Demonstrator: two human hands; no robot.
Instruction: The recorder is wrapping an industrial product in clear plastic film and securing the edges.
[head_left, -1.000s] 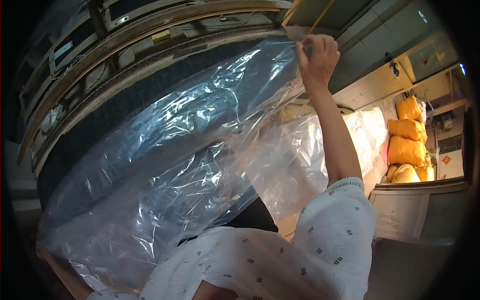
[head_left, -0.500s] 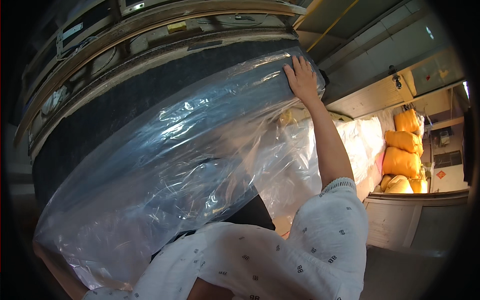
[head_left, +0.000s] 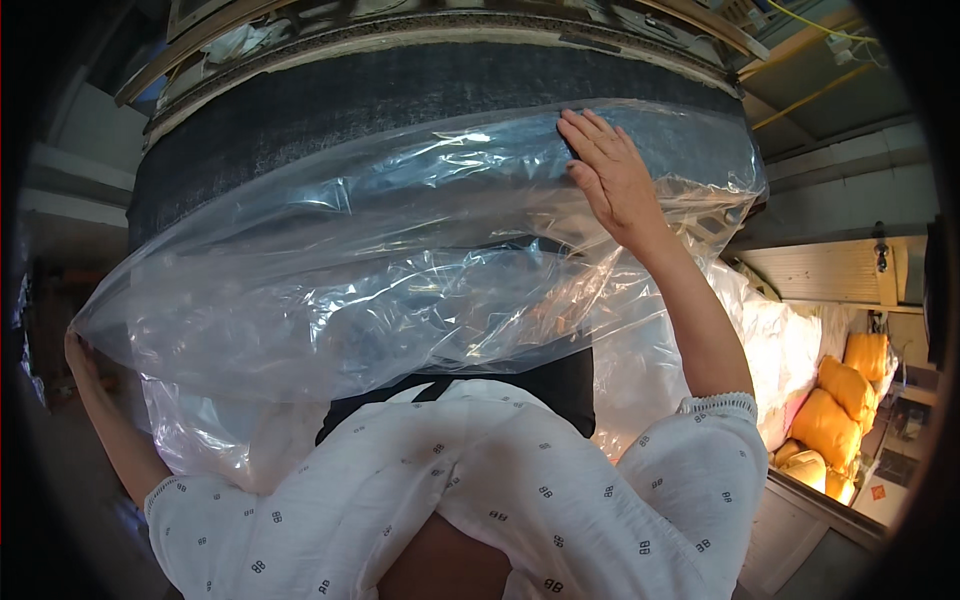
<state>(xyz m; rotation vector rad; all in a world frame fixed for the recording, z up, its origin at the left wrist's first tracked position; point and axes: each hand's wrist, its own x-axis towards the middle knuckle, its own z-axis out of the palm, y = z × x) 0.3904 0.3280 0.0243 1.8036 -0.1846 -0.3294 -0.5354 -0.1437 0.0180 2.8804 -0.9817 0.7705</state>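
Note:
A wide sheet of clear plastic film (head_left: 400,265) lies wrinkled across a long dark work surface (head_left: 330,110) and hangs over its near edge toward my body. My right hand (head_left: 615,180) presses flat on the film near the surface's right part, its fingers stretched out. At the far left, my left hand (head_left: 78,345) is closed on a gathered corner of the film and pulls it out past the surface's end. The film stretches between my two hands.
Behind the dark surface runs a stone-like ledge with wooden and metal rails (head_left: 700,25). More film spreads to the right, near stacked orange bundles (head_left: 830,415). A pale panel door (head_left: 830,270) and a yellow cable (head_left: 810,25) are on the right.
The view has turned rightward and levelled. My left hand, barely visible before, now shows at the left holding the film's corner. My right hand stays flat on the film, now farther from its right end.

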